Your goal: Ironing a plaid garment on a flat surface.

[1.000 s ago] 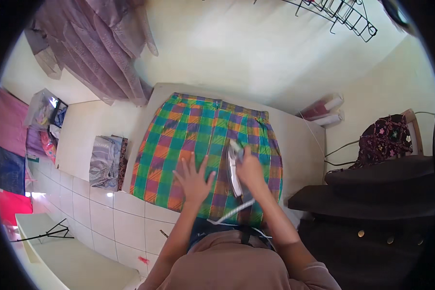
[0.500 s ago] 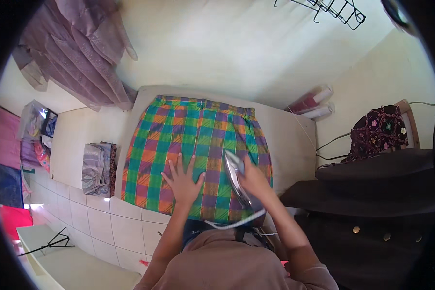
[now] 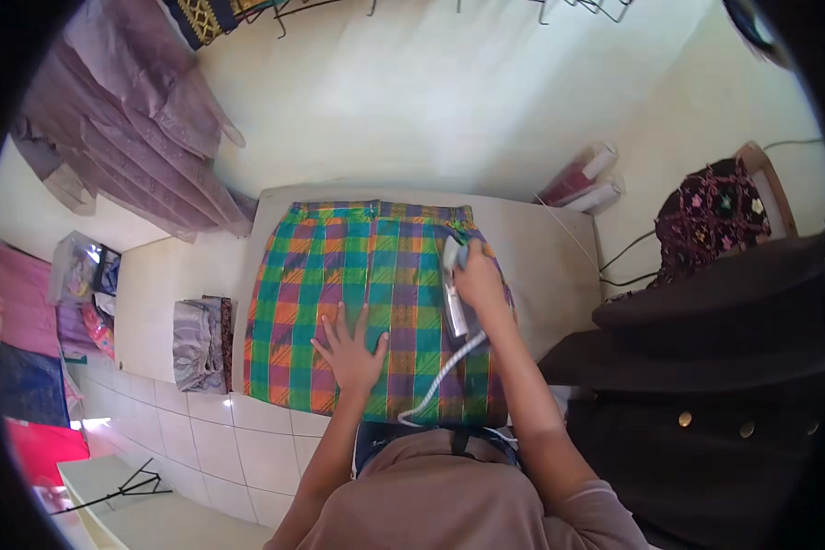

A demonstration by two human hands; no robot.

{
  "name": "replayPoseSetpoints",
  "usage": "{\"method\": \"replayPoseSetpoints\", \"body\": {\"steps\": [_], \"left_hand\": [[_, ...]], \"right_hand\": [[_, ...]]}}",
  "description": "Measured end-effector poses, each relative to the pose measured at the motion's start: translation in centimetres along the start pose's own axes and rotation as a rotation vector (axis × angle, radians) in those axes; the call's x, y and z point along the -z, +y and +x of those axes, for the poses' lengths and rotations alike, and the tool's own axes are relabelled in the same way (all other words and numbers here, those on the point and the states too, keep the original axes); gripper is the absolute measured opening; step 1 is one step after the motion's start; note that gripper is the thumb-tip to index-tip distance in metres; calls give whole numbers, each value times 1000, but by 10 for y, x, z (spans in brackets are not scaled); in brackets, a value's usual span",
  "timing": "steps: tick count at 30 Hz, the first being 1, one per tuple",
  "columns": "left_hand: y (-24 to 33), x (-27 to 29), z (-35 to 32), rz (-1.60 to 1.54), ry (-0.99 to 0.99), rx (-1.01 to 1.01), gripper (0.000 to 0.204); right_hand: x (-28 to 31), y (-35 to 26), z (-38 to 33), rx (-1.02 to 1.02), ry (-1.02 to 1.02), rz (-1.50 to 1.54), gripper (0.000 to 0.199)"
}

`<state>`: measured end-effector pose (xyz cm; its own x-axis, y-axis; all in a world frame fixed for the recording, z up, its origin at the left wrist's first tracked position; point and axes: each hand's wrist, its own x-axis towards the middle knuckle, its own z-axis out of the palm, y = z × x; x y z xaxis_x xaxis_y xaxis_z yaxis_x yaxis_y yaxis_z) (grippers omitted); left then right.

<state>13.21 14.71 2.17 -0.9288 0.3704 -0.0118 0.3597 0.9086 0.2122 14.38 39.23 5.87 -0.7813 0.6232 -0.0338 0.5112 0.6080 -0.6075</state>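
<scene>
Grasping the iron [image 3: 453, 298], our right hand [image 3: 479, 275] has its grip closed around the handle, right of centre in the frame. The iron is over the right part of the skirt [image 3: 316, 275], its cord end toward the bottom of the frame; whether its plate bears fully on the fabric we cannot tell. Our left hand [image 3: 353, 356] has its grip released: it rests palm down, fingers spread, on the lower middle of the skirt. We see the skirt, checked in green, orange, purple and yellow, spread at the centre of the frame on the tabletop [image 3: 555, 266], waistband toward the top. The white cord [image 3: 438, 378] curves from the iron down to the skirt's lower edge, near our waist. Folded clothes [image 3: 197, 353] sit left of the skirt. In the upper left of the frame we have a mauve drape [image 3: 133, 110], and along the top edge, a black rack [image 3: 371, 7]. A flowered cloth [image 3: 713, 220] shows at the right of the frame, tiles [image 3: 206, 451] at the lower left.
</scene>
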Motion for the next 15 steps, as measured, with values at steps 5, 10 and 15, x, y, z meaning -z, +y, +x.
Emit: {"method": "replayPoseSetpoints", "body": {"steps": [5, 10, 15], "left_hand": [[0, -11, 1, 33, 33, -51, 61], [-3, -11, -1, 53, 16, -64, 60], [-2, -11, -2, 48, 30, -85, 59]], "right_hand": [[3, 9, -1, 33, -87, 31, 45], [23, 34, -98, 41, -170, 50, 37], [41, 43, -126, -37, -109, 85, 36]]}}
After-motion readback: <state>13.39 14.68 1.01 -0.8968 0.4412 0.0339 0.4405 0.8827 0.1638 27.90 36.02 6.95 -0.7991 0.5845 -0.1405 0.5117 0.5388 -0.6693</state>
